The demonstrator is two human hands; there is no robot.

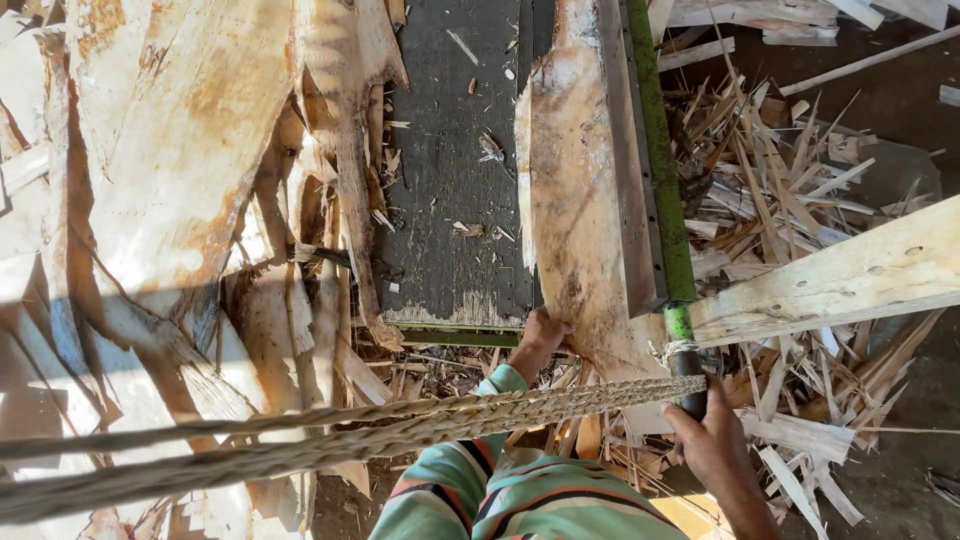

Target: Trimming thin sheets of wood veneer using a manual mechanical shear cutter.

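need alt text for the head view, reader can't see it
Seen from above, a person's left hand holds the near end of a rough wooden slab lying on a dark worktable, while the right hand grips a green lever. Braided rope crosses the foreground; wood offcuts litter the ground.

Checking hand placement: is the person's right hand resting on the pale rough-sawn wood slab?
No, the right hand grips the dark handle end of the green metal bar, while the left hand holds the pale wood slab.

Bare dark tabletop [450, 200] between veneer piles [180, 180].
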